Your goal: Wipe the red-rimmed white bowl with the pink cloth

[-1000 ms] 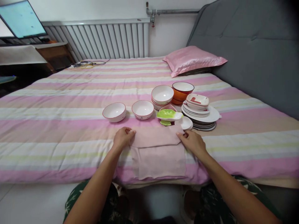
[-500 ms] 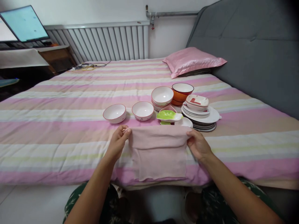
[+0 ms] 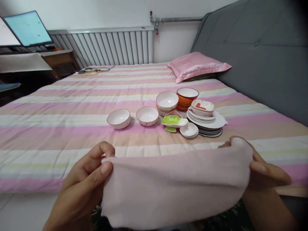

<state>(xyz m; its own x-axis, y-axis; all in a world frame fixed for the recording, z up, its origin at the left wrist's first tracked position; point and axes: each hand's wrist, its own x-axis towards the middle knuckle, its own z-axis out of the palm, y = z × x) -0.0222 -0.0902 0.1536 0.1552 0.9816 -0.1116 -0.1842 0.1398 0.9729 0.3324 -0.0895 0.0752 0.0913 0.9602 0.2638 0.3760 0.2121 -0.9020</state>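
A pale pink cloth [image 3: 175, 189] is stretched between my two hands, close to the camera and in front of the bed. My left hand [image 3: 89, 176] pinches its upper left corner between thumb and fingers. At the other end my right hand [image 3: 262, 170] grips the upper right part, with some fingers hidden behind the fabric. Beyond the cloth, two white bowls with red rims, a left one [image 3: 118, 119] and a right one [image 3: 147, 116], sit apart on the bed. A green leaf-shaped dish [image 3: 172, 120] and a small white dish [image 3: 189, 130] lie to their right.
Stacked red-rimmed bowls [image 3: 167, 100], orange bowls [image 3: 184, 101] and a pile of plates [image 3: 220, 120] topped by small rectangular dishes [image 3: 202, 106] stand on the striped bedspread [image 3: 60, 128]. Further back are a pink pillow [image 3: 198, 66], a grey headboard [image 3: 264, 57] and cables [image 3: 96, 69].
Both hands have lifted the cloth off the bed edge and brought it nearer the camera. My hands are farther apart, and the small white dish now shows fully.
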